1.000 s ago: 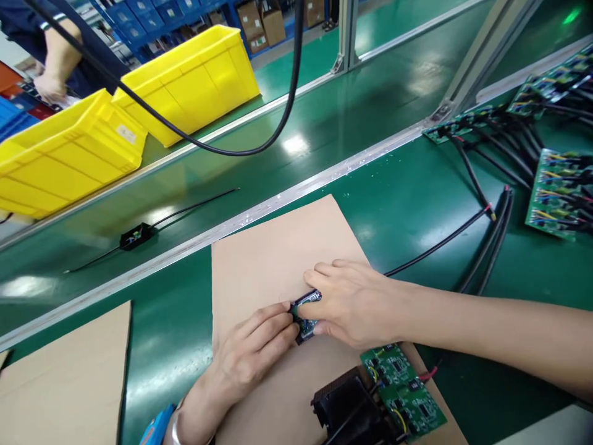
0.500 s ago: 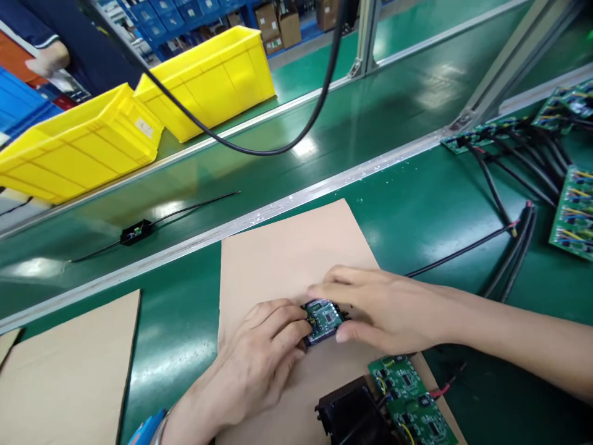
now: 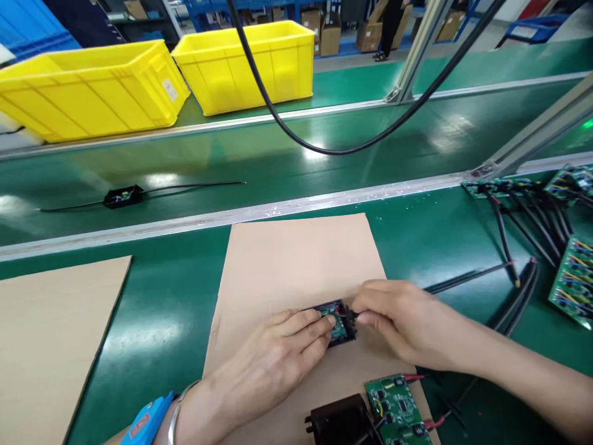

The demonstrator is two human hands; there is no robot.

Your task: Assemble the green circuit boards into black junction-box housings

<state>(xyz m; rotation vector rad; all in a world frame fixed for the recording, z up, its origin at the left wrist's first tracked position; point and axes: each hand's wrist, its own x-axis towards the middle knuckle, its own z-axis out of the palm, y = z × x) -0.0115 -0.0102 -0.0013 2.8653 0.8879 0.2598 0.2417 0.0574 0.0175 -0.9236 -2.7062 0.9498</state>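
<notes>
A small black plastic case (image 3: pixel 343 339) with a green circuit board (image 3: pixel 340 326) inside lies tilted on a cardboard sheet (image 3: pixel 296 256). My left hand (image 3: pixel 290 346) is laid over its left part, fingers stretched out, fingertips on the board and hiding much of it. At the case's right end, my right hand (image 3: pixel 393 315) pinches a black cable (image 3: pixel 353 315) between thumb and fingers, right where the cable meets the case. Beyond that hand a black cable (image 3: pixel 463 278) runs off to the right. Closer to me are another black case (image 3: pixel 343 420) and a green circuit board (image 3: pixel 397 405) with red-ended leads.
Further circuit boards (image 3: pixel 577 281) and bundled black cables (image 3: pixel 516 300) lie at right. A second cardboard sheet (image 3: pixel 55 334) is at left. Past the metal rail (image 3: pixel 296 207) sits a cased board with cables (image 3: pixel 123 196). Yellow bins (image 3: pixel 92 93) stand behind; a black cable (image 3: pixel 324 150) hangs across.
My left fingers have moved from the case's left edge onto the board. My right hand has gone from spread around the case's right side to pinching the cable. The view has turned.
</notes>
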